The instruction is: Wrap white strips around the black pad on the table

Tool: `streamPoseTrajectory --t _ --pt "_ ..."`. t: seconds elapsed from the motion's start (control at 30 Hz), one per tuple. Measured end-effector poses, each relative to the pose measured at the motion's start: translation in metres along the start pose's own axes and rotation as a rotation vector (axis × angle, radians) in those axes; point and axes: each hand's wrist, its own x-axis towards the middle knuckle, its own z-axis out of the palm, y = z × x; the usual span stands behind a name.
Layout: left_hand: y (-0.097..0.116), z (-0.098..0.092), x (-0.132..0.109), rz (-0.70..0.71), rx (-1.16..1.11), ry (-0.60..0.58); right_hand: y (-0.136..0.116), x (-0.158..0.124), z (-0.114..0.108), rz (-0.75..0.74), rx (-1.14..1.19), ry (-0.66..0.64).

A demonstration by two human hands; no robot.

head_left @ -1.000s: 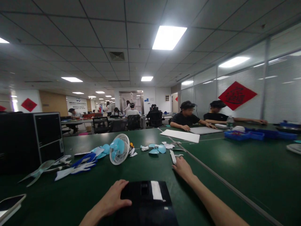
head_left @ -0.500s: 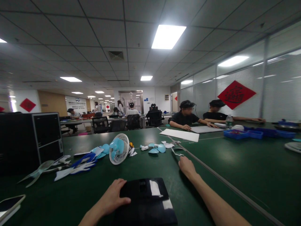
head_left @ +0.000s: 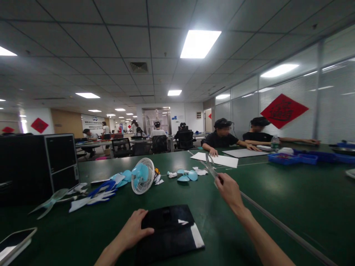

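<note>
My left hand (head_left: 134, 229) grips the left side of a flat, glossy black case (head_left: 168, 234), thumb lying over its top. The case has a small dark recess near its far edge and bright reflections on the right. My right hand (head_left: 229, 191) is closed on a thin, see-through strip (head_left: 211, 167), raised above the table; its exact kind I cannot make out. Left of that hand lies a light-blue fan blade set (head_left: 187, 175). A white fan guard with blue blades (head_left: 142, 176) stands tilted farther left.
Blue-and-white gloves (head_left: 95, 195) and a pale, see-through bladed piece (head_left: 51, 201) lie near a black computer tower (head_left: 61, 159). A phone-like device (head_left: 16, 242) is at lower left. Across the green table, two people sit near white boards (head_left: 219, 160) and blue trays (head_left: 283, 159).
My right hand has lifted the see-through strip from the table, turning it more upright. My left hand stays on the black case, whose reflections have shifted. The view has turned slightly left.
</note>
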Motion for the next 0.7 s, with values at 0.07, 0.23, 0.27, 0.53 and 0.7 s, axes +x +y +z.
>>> streamPoseTrajectory --t 0.07,0.23,0.27,0.53,0.7 --pt "0.002 -0.001 -0.001 -0.014 -0.004 -0.003 -0.017 -0.005 -0.002 -0.011 0.22 -0.024" --pt "0.012 -0.006 -0.005 -0.026 -0.011 -0.009 -0.038 -0.014 -0.005 0.142 0.811 -0.323" --pt "0.013 -0.007 -0.006 -0.03 -0.013 -0.007 -0.039 -0.016 -0.005 0.184 0.907 -0.393" --pt "0.003 -0.004 -0.003 0.014 -0.085 0.027 -0.046 -0.024 -0.005 0.275 1.147 -0.775" --pt "-0.004 -0.017 0.006 0.042 -0.26 0.195 -0.051 -0.029 -0.004 0.234 1.16 -0.905"
